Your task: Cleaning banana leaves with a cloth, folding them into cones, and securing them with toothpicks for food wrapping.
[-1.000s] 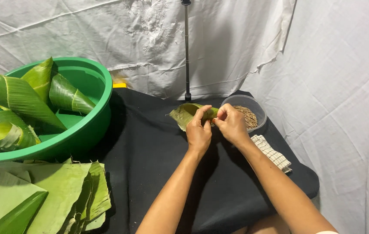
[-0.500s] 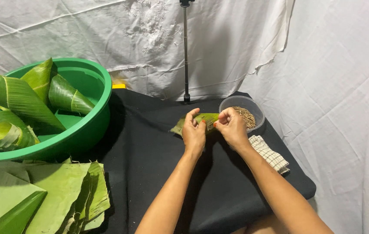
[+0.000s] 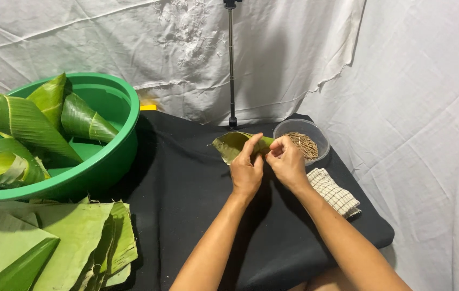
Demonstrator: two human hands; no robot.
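A green leaf rolled into a cone is held above the black cloth-covered table, its open mouth facing left. My left hand grips the cone from below, thumb up along its side. My right hand pinches the cone's narrow right end with closed fingers. Just behind my right hand stands a clear round bowl of thin brown sticks.
A big green basin at the left holds several rolled leaf cones. Flat green leaves are stacked at the lower left. A checked folded cloth lies at the right. A thin metal stand rises in front of white sheets.
Both hands with the leaf cone have stayed in about the same spot; the cone's open mouth now shows more to the left of my left hand.
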